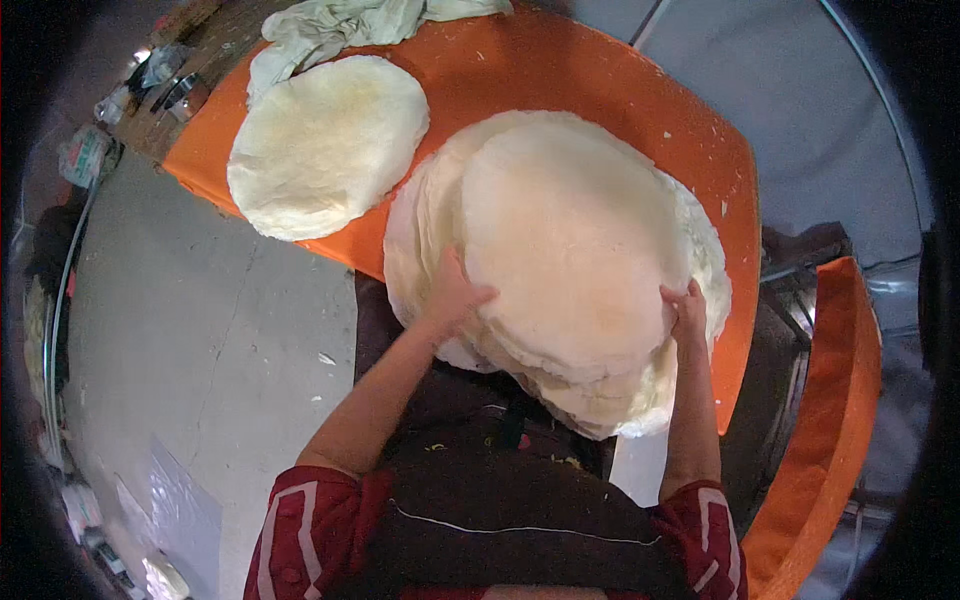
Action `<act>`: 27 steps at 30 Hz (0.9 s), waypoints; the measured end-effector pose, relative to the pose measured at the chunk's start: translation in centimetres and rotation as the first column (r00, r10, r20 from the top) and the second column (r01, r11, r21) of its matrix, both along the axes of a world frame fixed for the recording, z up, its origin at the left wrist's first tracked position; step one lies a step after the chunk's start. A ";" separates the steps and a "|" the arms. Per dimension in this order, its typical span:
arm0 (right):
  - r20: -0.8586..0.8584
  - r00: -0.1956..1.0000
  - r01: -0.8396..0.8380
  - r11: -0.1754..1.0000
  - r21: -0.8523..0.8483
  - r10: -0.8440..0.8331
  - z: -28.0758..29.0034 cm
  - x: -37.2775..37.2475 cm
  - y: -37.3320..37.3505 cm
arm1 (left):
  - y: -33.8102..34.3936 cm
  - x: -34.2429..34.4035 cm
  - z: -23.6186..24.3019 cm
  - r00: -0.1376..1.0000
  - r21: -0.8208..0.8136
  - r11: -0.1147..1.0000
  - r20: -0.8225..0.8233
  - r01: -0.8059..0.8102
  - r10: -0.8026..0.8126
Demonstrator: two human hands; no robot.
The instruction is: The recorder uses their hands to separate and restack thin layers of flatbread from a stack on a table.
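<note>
A thick, uneven stack of large, thin, pale flatbreads point(575, 230) lies toward the near side of the orange table, overhanging its edge. My left hand point(458, 297) rests against the stack's left side, fingers apart and thumb reaching over the top sheet. At the right rim of that sheet, my right hand point(687, 310) has its thumb and fingers closed around the edge; the fingers are partly hidden. Below the top sheet, the layers are fanned out and their edges look ragged. Farther left sits a smaller pile of flatbreads point(325, 150), apart from my hands.
A crumpled pale cloth point(340, 35) lies at the far edge of the orange table point(560, 60), behind the smaller pile. An orange curved panel point(830, 400) stands at the right. Grey floor point(210, 320) with scattered scraps shows at the left. Crumbs dot the tabletop.
</note>
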State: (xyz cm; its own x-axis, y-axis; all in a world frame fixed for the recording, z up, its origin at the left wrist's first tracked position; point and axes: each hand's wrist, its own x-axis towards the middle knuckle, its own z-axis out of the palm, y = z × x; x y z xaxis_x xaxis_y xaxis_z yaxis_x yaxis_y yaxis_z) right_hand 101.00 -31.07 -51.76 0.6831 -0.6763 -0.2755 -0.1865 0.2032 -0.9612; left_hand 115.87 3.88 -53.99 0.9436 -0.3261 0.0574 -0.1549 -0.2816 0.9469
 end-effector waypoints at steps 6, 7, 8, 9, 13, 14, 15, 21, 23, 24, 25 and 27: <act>0.055 0.969 -0.245 0.935 0.255 0.239 4.0 -1.6 1.2 | 0.0 5.6 3.1 0.766 -0.538 0.837 -0.580 -0.102 -0.279; 0.057 0.981 -0.195 0.947 0.255 0.186 3.5 -2.1 1.1 | -0.4 6.2 2.9 0.810 -0.486 0.872 -0.534 -0.056 -0.245; 0.031 0.984 -0.177 0.973 0.145 0.175 2.8 -2.4 1.0 | -0.4 6.4 2.8 0.786 -0.512 0.859 -0.537 -0.016 -0.305; 0.001 0.987 -0.162 0.986 0.037 0.162 2.2 -2.6 0.8 | -0.2 6.0 2.9 0.761 -0.535 0.845 -0.540 0.020 -0.360; 0.203 0.967 0.099 0.958 0.269 -0.156 3.0 -3.7 0.1 | 3.3 3.5 3.6 0.320 -0.826 0.564 -0.540 -0.023 -0.778; 0.247 0.961 0.045 0.952 0.304 -0.124 2.5 -3.8 0.0 | 2.1 3.7 4.3 0.291 -0.825 0.565 -0.539 0.009 -0.791; 0.293 0.952 -0.015 0.942 0.334 -0.089 2.0 -3.8 -0.2 | 0.8 3.4 5.6 0.433 -0.805 0.581 -0.570 -0.122 -0.698; -0.398 0.861 0.130 0.894 -0.429 -0.316 2.9 0.6 2.5 | -2.6 3.7 3.4 0.963 -0.128 0.988 -0.244 0.089 -0.118; -0.250 0.942 0.172 0.961 -0.216 -0.225 1.7 -1.7 0.5 | -2.8 3.0 3.2 0.987 0.037 0.992 -0.110 0.119 -0.114; -0.067 0.986 0.150 0.989 -0.008 -0.150 1.4 -2.8 -0.4 | -2.8 3.1 3.1 0.987 0.040 0.991 -0.105 0.130 -0.125; -0.257 0.963 0.100 0.992 0.074 -0.078 3.3 -3.3 -0.3 | -2.4 3.4 3.0 0.979 -0.071 0.990 -0.153 0.123 -0.133; -0.269 0.963 0.011 0.999 0.049 0.002 2.6 -4.4 0.3 | -1.7 4.2 2.3 0.972 -0.181 0.978 -0.194 0.099 -0.135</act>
State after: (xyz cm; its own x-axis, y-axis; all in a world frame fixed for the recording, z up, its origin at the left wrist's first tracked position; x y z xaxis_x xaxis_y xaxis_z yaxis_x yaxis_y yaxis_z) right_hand 96.65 -30.82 -49.13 0.5764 -0.6601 -0.4817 -0.4354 0.2507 -0.8646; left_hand 120.09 2.18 -51.66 0.8968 -0.4371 -0.0689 0.0245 -0.1063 0.9940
